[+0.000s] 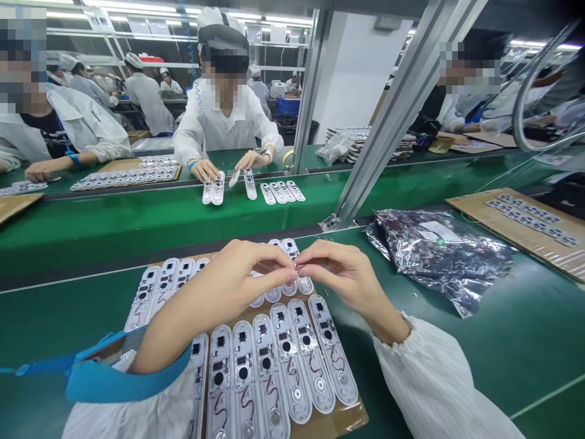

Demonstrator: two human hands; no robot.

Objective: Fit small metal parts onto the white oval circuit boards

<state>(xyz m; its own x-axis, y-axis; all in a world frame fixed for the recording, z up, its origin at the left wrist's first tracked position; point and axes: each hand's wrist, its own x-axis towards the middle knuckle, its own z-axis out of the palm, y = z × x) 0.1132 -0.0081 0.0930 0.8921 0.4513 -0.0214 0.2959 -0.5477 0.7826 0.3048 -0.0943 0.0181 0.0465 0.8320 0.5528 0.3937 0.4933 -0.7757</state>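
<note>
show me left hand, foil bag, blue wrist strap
left hand (235,286), head view, back of the hand
foil bag (439,256), head view, middle of the bag
blue wrist strap (121,378), head view, the band

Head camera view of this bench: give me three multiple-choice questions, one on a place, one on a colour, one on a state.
1. In this view, where does the crinkled metallic bag lie relative to the cardboard sheet?
A. On top of it
B. To its right
C. To its left

2. What colour is the strap at the wrist of the left hand?
A. Blue
B. Red
C. Yellow

3. How do the hands stand to the small shiny part, with the right hand opposite the left?
A. Neither touches it
B. Only the right hand touches it
C. Both pinch it

1. B: the bag lies beyond the sheet's right edge.
2. A: the band shows plainly blue.
3. C: the fingers of both hands meet on it.
</note>
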